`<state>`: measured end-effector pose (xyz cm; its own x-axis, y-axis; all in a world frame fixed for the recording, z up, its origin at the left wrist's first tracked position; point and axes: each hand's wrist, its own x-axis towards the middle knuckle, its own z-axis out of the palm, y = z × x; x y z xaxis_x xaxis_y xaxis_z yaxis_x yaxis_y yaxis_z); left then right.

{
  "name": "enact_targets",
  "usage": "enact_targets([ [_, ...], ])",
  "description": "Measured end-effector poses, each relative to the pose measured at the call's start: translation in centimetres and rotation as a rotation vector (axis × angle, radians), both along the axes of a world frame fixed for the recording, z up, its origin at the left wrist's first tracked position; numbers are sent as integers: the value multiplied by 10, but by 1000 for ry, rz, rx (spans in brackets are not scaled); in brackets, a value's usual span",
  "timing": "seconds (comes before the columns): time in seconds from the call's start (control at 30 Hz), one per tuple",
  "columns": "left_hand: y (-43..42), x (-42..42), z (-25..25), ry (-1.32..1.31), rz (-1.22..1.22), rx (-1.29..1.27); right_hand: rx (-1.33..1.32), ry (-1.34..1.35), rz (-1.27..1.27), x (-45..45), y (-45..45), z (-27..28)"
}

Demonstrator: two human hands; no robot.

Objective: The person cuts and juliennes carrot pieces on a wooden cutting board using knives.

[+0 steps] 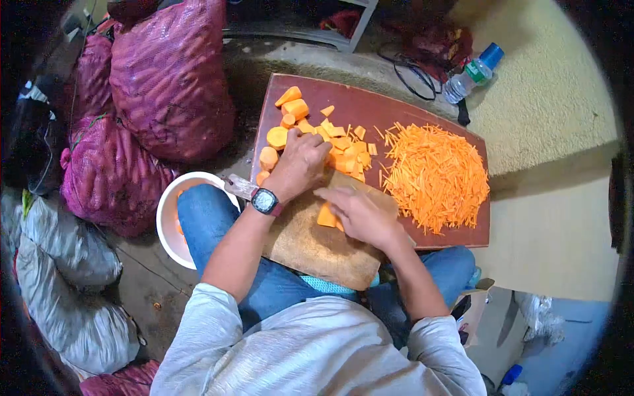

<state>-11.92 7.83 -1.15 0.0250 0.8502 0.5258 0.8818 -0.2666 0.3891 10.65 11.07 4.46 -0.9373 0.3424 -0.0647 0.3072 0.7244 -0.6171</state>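
My left hand (300, 162), with a watch on its wrist, reaches over the far left side of the wooden cutting board (317, 247). Its fingers curl down onto cut carrot pieces (347, 155), and the fingertips are partly hidden. My right hand (360, 214) is low over the board with its fingers stretched out toward the left. Flat carrot slices (326, 215) lie beneath its palm and thumb, partly covered. Beside my left wrist, a flat greyish handle-like piece (241, 187) sticks out past the board; its other end is hidden.
A heap of carrot sticks (432, 178) lies on the right of the reddish-brown tabletop (370, 99). Carrot chunks (294, 107) are at its far left. A white tub (170, 244) stands by my left knee. Mesh sacks (168, 86) fill the left; a bottle (472, 76) is at far right.
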Motion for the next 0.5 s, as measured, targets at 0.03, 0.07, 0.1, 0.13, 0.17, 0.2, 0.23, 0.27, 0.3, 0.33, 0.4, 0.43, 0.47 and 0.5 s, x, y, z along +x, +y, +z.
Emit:
enact_targets([
  [0.03,-2,-2,2,-7,-12,4,-27,72,-59,1,-1,0],
  [0.07,-7,-5,3,0,-16,-1,-53,146,-118,1,-1,0],
  [0.1,-12,-7,2,-65,-4,13,2,257,-93,2,3,12],
  [0.13,-15,-5,14,-120,-6,24,-2,275,-114,16,0,19],
  [0.17,-25,-2,23,-190,-19,-49,27,194,-180,36,-4,25],
  [0.2,-32,2,33,-185,-37,-53,53,107,-248,57,-11,26],
  [0.23,-39,6,39,-264,-113,-150,110,120,-305,74,-19,19],
  [0.27,-47,10,40,-345,-186,-249,108,117,-320,93,-26,17],
  [0.3,-58,15,36,-266,-245,-299,110,40,-321,106,-32,23],
  [0.33,-68,24,34,-262,-251,-307,109,-33,-319,116,-39,25],
  [0.4,-90,38,30,10,-141,-274,148,-84,-313,128,-52,20],
  [0.43,-93,40,23,-59,-142,-392,187,-86,-308,127,-58,21],
  [0.47,-96,41,21,-46,-154,-404,228,-89,-305,127,-64,21],
  [0.5,-96,42,24,-32,-128,-373,217,-83,-320,125,-66,18],
])
